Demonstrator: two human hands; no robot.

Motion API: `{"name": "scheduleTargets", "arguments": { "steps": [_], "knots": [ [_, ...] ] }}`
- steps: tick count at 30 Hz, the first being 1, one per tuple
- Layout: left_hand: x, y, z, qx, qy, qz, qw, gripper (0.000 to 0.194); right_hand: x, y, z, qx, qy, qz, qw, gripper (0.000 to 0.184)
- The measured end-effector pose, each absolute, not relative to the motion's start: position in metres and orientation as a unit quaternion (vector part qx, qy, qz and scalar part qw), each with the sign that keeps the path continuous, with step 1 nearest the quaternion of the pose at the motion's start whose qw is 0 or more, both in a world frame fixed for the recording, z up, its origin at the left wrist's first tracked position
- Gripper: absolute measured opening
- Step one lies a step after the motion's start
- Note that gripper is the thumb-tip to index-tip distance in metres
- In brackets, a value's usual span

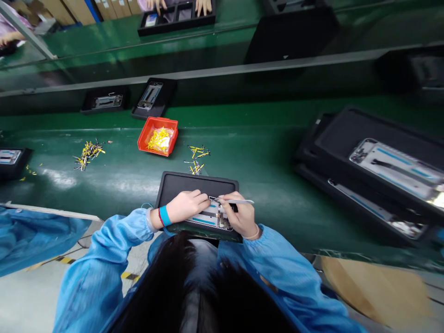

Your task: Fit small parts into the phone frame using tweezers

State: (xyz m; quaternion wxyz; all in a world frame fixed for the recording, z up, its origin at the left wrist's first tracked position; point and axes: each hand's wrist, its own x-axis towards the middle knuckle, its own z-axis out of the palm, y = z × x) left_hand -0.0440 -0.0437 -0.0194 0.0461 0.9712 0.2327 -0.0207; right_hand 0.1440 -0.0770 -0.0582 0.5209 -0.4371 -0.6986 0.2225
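In front of me a black foam tray [197,183] lies on the green bench and carries an open phone frame [207,216] with blue strips and bare inner parts. My right hand [243,219] is closed around slim silver tweezers [244,201], their tip at the frame's upper edge. Just left of that tip, my left hand [185,206] has its fingers pinched together over the frame; what they hold, if anything, is hidden. A blue wrist strap [164,215] circles the left wrist.
A red bin [142,138] holds small yellow strips. Loose yellow-and-black strips [196,151] lie beyond my tray, with a larger pile [88,154] to the left. Stacked trays with a phone frame [398,164] stand at right. Another person's hands [203,6] work across the bench.
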Motion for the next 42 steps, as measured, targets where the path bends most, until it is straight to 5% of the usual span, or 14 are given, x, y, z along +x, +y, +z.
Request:
{"name": "scheduleTargets", "arguments": {
  "steps": [21,30,42],
  "knots": [
    [-0.042,-0.045,-0.024,0.932,0.35,0.041,0.086,0.014,0.145,-0.076,-0.062,-0.488,-0.613,0.271,0.56,0.015],
    [-0.043,-0.042,-0.03,0.902,0.374,0.111,0.186,0.015,0.147,-0.078,-0.068,-0.517,-0.53,0.302,0.601,0.019],
    [-0.042,-0.047,-0.03,0.907,0.385,0.068,0.156,0.019,0.155,-0.078,-0.06,-0.543,-0.496,0.217,0.642,0.01]
  ]
}}
